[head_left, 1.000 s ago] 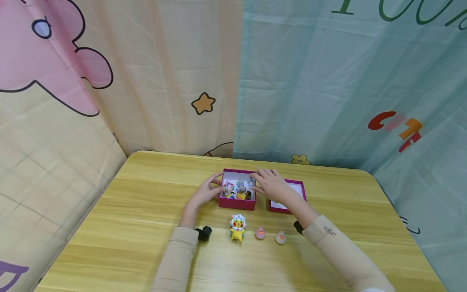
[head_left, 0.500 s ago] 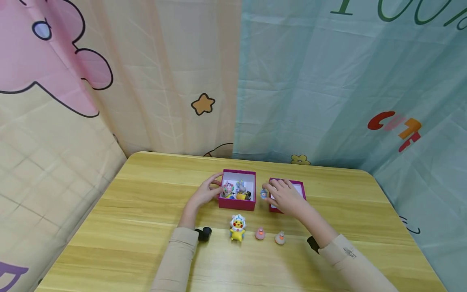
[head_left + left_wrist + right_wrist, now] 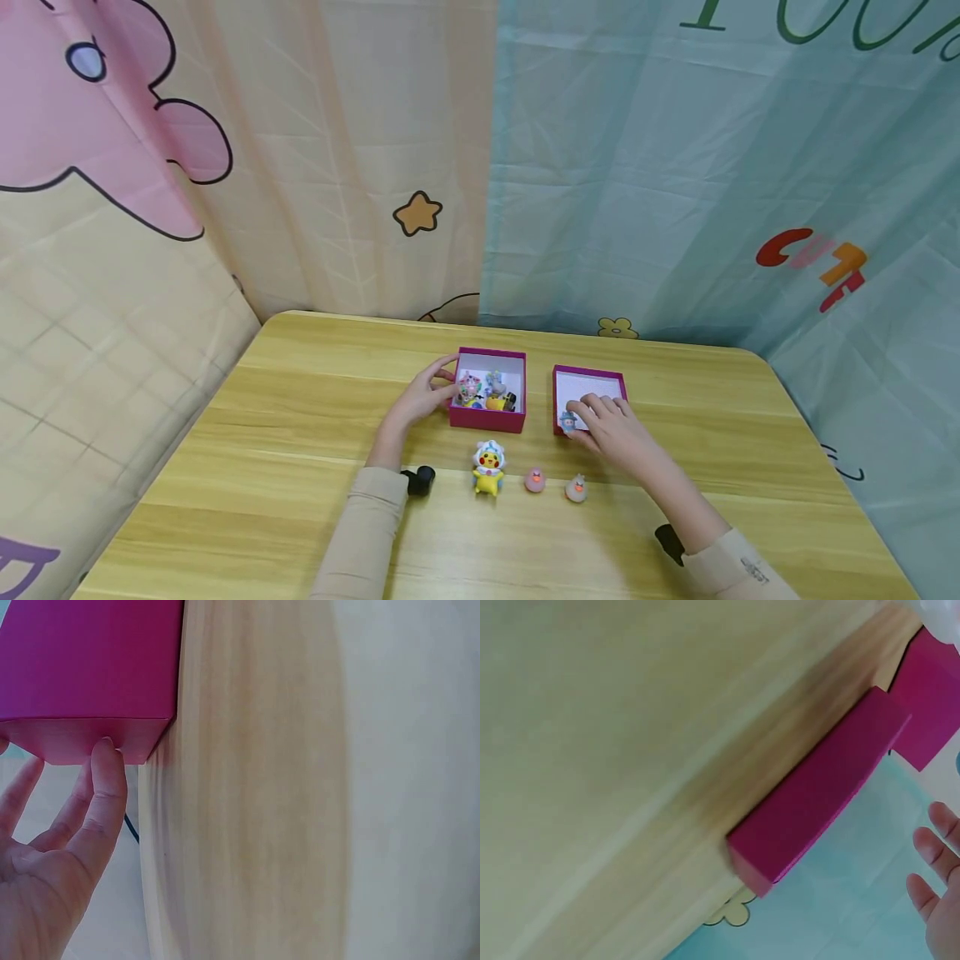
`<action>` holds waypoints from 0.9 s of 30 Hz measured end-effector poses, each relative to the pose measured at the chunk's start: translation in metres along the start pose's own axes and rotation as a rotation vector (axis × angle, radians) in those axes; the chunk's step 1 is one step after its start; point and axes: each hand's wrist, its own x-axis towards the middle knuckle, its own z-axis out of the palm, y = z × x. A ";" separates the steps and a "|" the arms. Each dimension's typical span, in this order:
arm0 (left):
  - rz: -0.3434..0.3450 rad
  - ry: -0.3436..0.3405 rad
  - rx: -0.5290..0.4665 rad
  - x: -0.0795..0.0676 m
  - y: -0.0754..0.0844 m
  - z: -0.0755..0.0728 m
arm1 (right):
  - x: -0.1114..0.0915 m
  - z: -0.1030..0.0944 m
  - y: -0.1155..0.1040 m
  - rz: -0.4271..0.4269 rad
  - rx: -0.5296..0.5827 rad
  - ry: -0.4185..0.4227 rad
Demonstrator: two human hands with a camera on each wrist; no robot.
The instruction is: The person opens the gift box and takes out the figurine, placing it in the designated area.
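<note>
My right hand (image 3: 611, 429) pinches a small figurine with a light-blue hat (image 3: 567, 422) between thumb and fingers, over the near left corner of the shallow magenta lid (image 3: 626, 385). In the right wrist view, spread fingertips show at the right edge, beside the lid (image 3: 817, 787). My left hand (image 3: 422, 394) rests against the left side of the deeper magenta box (image 3: 487, 419). Nearly straight fingers touch the box wall (image 3: 90, 667) in the left wrist view. Inside the box lie a pink figurine (image 3: 469, 385), a grey-blue figurine (image 3: 496, 383) and a yellow-and-black toy (image 3: 497, 402).
On the wooden table (image 3: 300, 433), nearer me, a yellow figurine in a white hood (image 3: 488, 468) stands in a row with a pink duck (image 3: 535, 481) and a pale grey duck (image 3: 576, 489). Printed curtains (image 3: 630, 167) hang behind the table's far edge.
My right hand has lifted the blue-hatted figurine out of the box and carried it right and toward me, to over the lid. My left hand has stayed at the box.
</note>
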 end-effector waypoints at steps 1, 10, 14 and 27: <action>0.003 -0.002 -0.001 0.000 0.000 0.000 | -0.004 0.001 0.000 0.000 -0.001 0.015; 0.001 0.013 0.005 0.004 -0.008 0.001 | -0.036 0.013 0.006 0.045 0.034 0.035; -0.007 0.006 0.001 0.004 -0.007 0.000 | -0.048 0.016 0.009 0.054 0.020 0.026; -0.017 -0.029 -0.021 -0.005 0.009 -0.001 | -0.079 0.021 0.010 0.087 -0.001 -0.030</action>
